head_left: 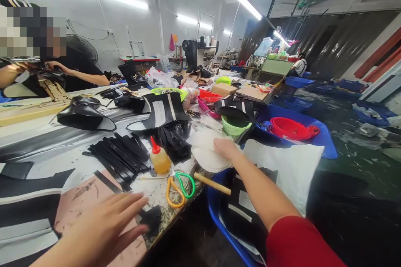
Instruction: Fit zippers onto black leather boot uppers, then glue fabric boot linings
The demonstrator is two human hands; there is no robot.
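Note:
My left hand (108, 221) hovers palm down over a pink board (84, 200), fingers stretched out and holding nothing. Beside it lies a black cut piece with white strips (28, 208). Further out, my right hand (226, 149) is closed at the edge of some white rounded sheets (203, 150); its fingertips are partly hidden. Between my hands are scissors (181, 187) with orange and green handles, a glue bottle (160, 159) with a red nozzle, a wooden handle (213, 183) and a pile of black strips (120, 158).
A blue tub (216, 217) with black and white pieces stands below the table edge. A green basket (234, 127), red basins (291, 128) and black boot parts (84, 114) are further back. A co-worker (84, 75) sits across the table at the left.

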